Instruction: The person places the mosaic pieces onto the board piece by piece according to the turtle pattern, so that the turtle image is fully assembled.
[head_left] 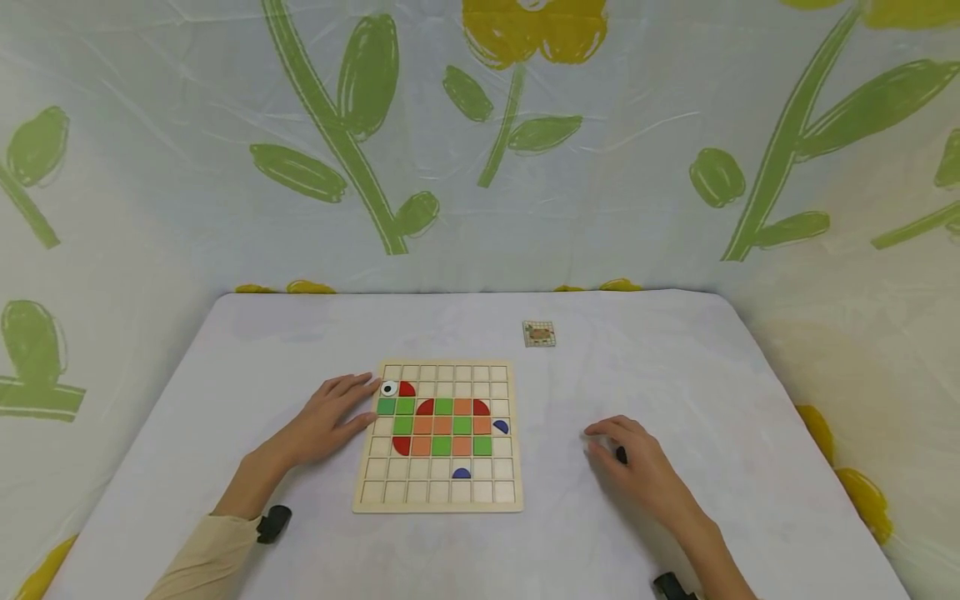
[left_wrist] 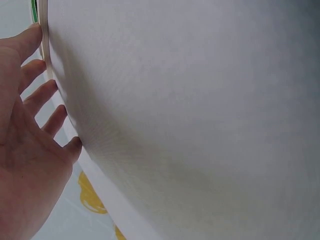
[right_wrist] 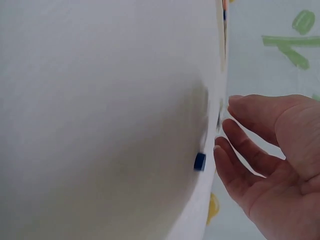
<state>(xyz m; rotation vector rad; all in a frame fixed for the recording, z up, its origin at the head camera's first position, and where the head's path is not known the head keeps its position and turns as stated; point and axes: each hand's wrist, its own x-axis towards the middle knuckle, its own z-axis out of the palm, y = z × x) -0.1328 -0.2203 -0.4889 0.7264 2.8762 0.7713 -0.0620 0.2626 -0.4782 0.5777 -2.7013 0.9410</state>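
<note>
A wooden grid board [head_left: 435, 496] lies on the white table with flat coloured pieces in its cells. Among them are green squares [head_left: 443, 407], orange squares [head_left: 423, 426], red rounded pieces [head_left: 402, 446], an eye piece [head_left: 388, 388] and two blue half-circles [head_left: 461, 473]. My left hand [head_left: 330, 421] rests against the board's left edge, its fingers stretched out. To the right of the board, my right hand [head_left: 637, 475] hovers low over the table with fingers lightly bent and thumb apart. A small dark blue piece [right_wrist: 200, 161] lies on the table beside its fingers. I see nothing clearly held.
A small square pattern card [head_left: 539, 333] lies beyond the board, to its upper right. A pale cloth with painted green leaves and yellow flowers hangs behind the table [head_left: 300, 321] and along both sides.
</note>
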